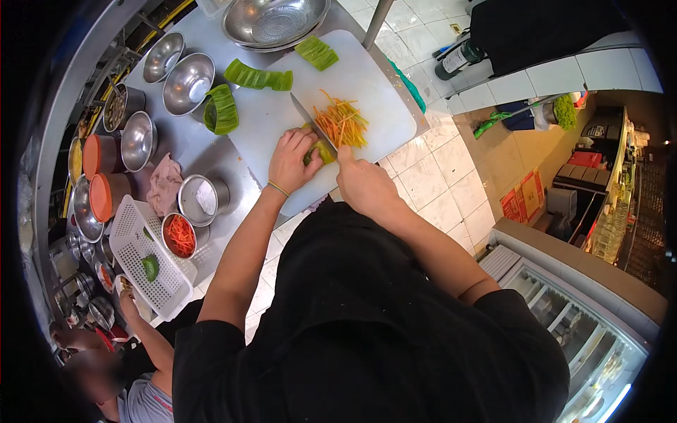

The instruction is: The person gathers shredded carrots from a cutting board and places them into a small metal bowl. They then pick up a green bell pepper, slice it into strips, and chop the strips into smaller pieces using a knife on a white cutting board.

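On the white cutting board (386,100), my right hand (365,182) is closed on the handle of a kitchen knife (312,116), whose blade points away to the upper left. Beneath my left hand (294,158) is a green pepper piece (323,152), pressed to the board against the blade. A heap of thin orange and yellow-green strips (341,122) lies just right of the blade. Flattened green pepper pieces lie beyond: one on the board (316,53), one across its far left edge (259,75) and a curled one (221,109) by its left side.
Perforated metal bowls (275,21) stand behind the board. To the left are steel bowls (189,84), a pink cloth (165,184), a container of red strips (180,236), and a white plastic basket (153,259) with green pieces. A co-worker's arm (143,322) reaches in at lower left.
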Tool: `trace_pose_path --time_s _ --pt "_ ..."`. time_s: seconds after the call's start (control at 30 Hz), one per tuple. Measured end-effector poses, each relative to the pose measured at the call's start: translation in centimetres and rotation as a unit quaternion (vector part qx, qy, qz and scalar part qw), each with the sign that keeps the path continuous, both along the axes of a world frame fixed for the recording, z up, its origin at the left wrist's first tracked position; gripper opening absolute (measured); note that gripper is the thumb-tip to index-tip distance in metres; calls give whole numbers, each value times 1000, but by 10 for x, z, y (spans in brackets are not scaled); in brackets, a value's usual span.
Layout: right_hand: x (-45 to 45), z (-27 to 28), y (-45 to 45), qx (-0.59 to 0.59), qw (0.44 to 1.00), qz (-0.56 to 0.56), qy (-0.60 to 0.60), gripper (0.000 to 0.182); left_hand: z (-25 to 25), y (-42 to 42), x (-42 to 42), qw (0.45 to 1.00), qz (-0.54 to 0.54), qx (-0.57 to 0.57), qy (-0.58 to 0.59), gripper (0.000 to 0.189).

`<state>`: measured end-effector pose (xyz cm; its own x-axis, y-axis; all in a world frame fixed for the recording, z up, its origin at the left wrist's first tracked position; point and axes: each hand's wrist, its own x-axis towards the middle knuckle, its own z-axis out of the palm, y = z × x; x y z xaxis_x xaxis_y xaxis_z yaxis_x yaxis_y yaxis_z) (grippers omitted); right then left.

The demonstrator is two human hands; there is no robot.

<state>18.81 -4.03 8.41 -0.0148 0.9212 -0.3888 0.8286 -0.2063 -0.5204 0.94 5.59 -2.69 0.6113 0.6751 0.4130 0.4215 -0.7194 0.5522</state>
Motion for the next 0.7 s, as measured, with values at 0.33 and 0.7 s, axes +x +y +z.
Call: trace_pose_path --time_s 0.33,0.7 --pt "-13 -27 -5 -20 1000 -9 -22 25 0 1 1 1000 -5 5 5 30" --pt "-9 -36 -6 15 1000 -18 -3 24 -2 0 1 1000 2 5 -3 28"
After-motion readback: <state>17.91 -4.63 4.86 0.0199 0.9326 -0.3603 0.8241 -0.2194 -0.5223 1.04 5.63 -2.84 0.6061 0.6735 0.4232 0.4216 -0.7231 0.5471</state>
